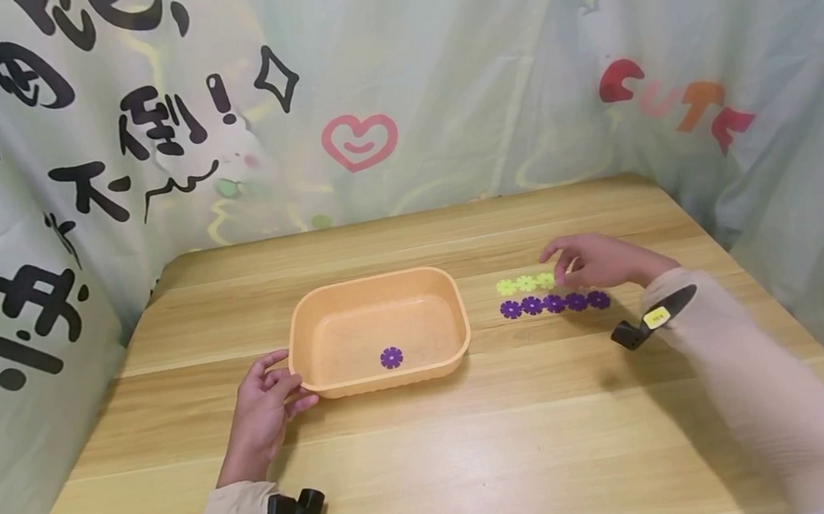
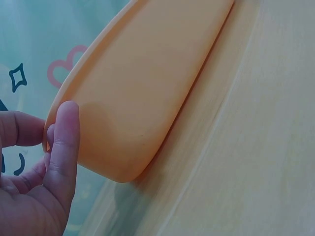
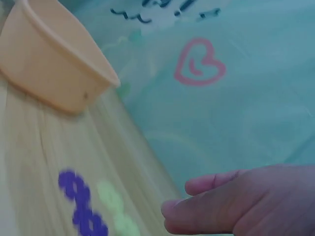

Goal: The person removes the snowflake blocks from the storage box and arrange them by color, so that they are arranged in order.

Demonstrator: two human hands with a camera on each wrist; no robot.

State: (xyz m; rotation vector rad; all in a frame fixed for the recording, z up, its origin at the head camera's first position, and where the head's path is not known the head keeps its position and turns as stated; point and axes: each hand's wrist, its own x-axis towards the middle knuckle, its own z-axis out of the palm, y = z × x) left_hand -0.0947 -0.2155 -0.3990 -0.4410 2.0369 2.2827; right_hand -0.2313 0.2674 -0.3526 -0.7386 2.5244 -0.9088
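Observation:
My left hand (image 1: 266, 410) grips the left end of a peach-orange plastic tub (image 1: 383, 384), thumb and fingers on its rim. In the left wrist view the thumb (image 2: 66, 147) lies along the tub's inner side. One purple flower-shaped disc (image 1: 391, 358) lies inside the tub. My right hand (image 1: 597, 261) is over the right part of a row of yellow-green flower-shaped discs (image 1: 525, 283), hiding some of them. No disc shows between its fingers in the right wrist view. Nearer me lies a row of several purple flower-shaped discs (image 1: 554, 303).
Everything lies on a light wooden table (image 1: 478, 459). A pale printed curtain (image 1: 438, 78) hangs behind and along the sides. Black wrist cameras sit on both sleeves.

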